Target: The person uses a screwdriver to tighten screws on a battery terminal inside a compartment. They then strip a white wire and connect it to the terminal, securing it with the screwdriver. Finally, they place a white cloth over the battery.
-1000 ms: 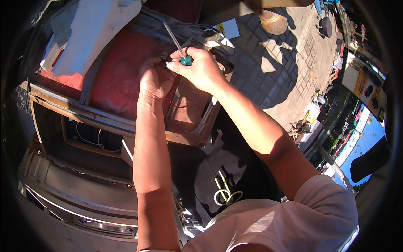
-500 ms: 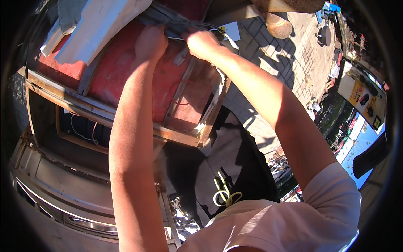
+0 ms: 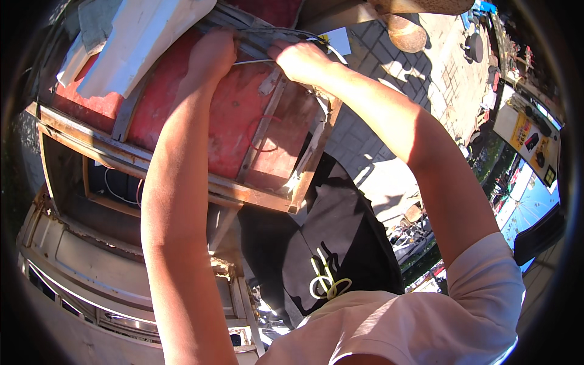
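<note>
Rod [image 3: 254, 61]: spanning the gap between the hands, over the red panel's [image 3: 234, 115] far part; probably light, stiff and slick.
Left hand [image 3: 213, 55]: resting curled at the rod's left end; its fingers are hiding the grip, so I cannot tell whether it is holding.
Right hand [image 3: 299, 61]: bending its fingers by the right end; grip likewise unclear.
Best hold: likely both ends, pinching firmly, since bare metal may be sliding.

Two hands [image 3: 213, 53] [image 3: 299, 61], one thin pale rod [image 3: 254, 61] and one drawstring [image 3: 331, 288] show.
</note>
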Demonstrator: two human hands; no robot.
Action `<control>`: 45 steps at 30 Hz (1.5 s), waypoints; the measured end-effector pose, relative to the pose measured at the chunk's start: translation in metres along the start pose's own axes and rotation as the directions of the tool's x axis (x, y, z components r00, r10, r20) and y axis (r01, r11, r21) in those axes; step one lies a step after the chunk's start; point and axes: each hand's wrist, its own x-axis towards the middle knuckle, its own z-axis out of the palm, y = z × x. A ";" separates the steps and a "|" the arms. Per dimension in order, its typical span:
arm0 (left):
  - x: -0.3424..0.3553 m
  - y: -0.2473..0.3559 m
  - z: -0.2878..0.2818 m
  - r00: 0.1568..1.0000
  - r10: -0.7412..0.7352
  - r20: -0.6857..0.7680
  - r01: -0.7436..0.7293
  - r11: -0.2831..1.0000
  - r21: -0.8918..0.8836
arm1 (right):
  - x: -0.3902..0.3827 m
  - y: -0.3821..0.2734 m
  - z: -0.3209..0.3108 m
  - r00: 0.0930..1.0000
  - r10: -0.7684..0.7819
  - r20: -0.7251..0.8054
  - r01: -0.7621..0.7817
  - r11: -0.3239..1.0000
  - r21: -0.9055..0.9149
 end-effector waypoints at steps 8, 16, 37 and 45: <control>-0.091 0.002 -0.024 0.749 -0.582 0.317 0.179 -0.283 -0.942 | 0.015 0.006 -0.008 0.967 -0.095 0.235 0.116 0.990 -0.080; -0.175 0.027 -0.008 0.787 -0.412 0.460 -0.026 -0.766 -0.642 | 0.010 0.012 -0.008 0.969 -0.022 0.248 0.011 0.999 0.047; -0.253 0.120 -0.020 0.832 -0.268 0.485 0.037 -0.846 -0.531 | -0.139 -0.147 -0.090 0.951 0.191 -0.243 0.034 0.716 0.697; -0.291 0.235 -0.059 0.917 0.018 0.398 0.274 -0.754 -0.597 | -0.279 -0.183 -0.145 0.893 0.266 -0.362 0.031 0.767 0.640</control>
